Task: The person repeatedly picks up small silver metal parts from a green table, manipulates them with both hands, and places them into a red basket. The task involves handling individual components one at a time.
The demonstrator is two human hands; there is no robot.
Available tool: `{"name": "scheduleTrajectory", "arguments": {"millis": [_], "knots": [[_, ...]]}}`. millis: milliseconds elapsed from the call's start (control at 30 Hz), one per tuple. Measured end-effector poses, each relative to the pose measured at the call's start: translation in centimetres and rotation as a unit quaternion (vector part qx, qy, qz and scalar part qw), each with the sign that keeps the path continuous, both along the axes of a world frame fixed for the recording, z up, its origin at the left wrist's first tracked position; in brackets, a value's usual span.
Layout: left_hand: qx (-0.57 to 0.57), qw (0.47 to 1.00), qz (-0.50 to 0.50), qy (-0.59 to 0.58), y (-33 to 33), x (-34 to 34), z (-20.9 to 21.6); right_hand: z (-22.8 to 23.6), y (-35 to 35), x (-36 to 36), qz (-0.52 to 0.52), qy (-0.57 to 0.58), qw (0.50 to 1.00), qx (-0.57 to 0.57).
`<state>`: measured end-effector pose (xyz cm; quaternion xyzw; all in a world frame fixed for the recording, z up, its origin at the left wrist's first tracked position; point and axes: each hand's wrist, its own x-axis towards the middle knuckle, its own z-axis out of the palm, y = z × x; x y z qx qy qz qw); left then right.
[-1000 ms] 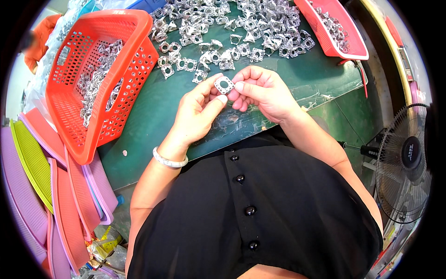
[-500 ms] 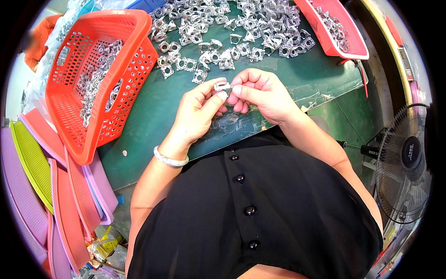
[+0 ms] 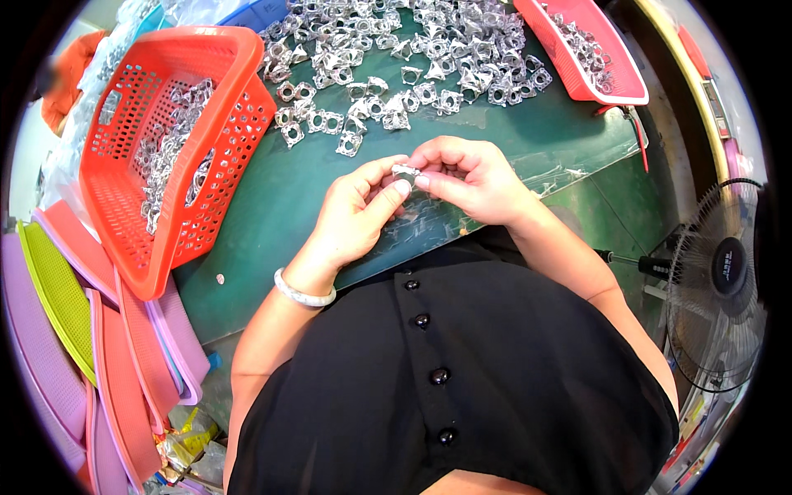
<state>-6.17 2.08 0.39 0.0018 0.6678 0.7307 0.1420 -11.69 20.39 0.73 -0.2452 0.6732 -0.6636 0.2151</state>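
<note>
A small silvery metal part (image 3: 405, 172) sits between my two hands, just above the near edge of the green table (image 3: 247, 252). My left hand (image 3: 356, 210) pinches it between thumb and fingers, and a pale bangle circles that wrist. From the other side my right hand (image 3: 472, 180) closes thumb and fingertips on the same part. Fingers cover most of it, so its full shape is hidden. Beyond the hands, many similar shiny metal parts (image 3: 396, 111) with round openings lie spread and heaped across the table's far side.
An orange-red perforated basket (image 3: 186, 235) with metal parts stands tilted at the left. A pink-red basket (image 3: 610, 95) holding more sits at the far right. Stacked coloured baskets (image 3: 58, 305) fill the lower left. A black fan (image 3: 716, 280) stands at the right.
Both hands have drawn closer together around the metal part, and its visible face has turned. In the picture the hands sit slightly lower; the view has shifted a little.
</note>
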Motion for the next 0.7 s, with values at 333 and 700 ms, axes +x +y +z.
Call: {"name": "scheduleTrajectory", "arguments": {"millis": [333, 700], "knots": [[-0.032, 0.999, -0.006, -0.013, -0.4, 0.6, 0.0, 5.8, 11.5, -9.1, -0.393, 0.305, 0.864, 0.079], [-0.046, 0.999, -0.004, 0.01, -0.3, 0.4, -0.4, 1.1, 9.2, -9.4, -0.254, 0.338, 0.872, 0.246]]}}
